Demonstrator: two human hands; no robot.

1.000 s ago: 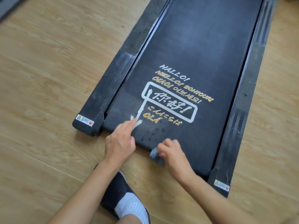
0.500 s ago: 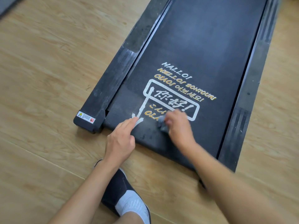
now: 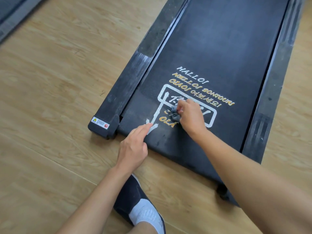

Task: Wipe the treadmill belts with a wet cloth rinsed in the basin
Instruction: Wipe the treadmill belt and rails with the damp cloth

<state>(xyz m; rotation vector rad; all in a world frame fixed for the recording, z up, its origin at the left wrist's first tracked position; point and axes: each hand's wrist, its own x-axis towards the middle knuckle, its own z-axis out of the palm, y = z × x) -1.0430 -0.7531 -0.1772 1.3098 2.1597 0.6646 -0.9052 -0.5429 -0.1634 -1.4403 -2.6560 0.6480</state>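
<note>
- The right hand [image 3: 190, 115] has carried the grey cloth [image 3: 174, 113] further up the belt [image 3: 219, 48], pinching it over the printed lettering.
- The left hand [image 3: 133, 147] rests fingertips on the belt's near edge, fingers loosely spread.

One black treadmill belt [image 3: 219, 56], two dark side rails [image 3: 135, 73], one crumpled grey cloth [image 3: 174, 114]. Two bare hands: left hand [image 3: 133, 147], right hand [image 3: 190, 115]. One black shoe [image 3: 131, 196], one white warning sticker [image 3: 100, 122], perhaps a second treadmill [image 3: 11, 17] at the far left.
</note>
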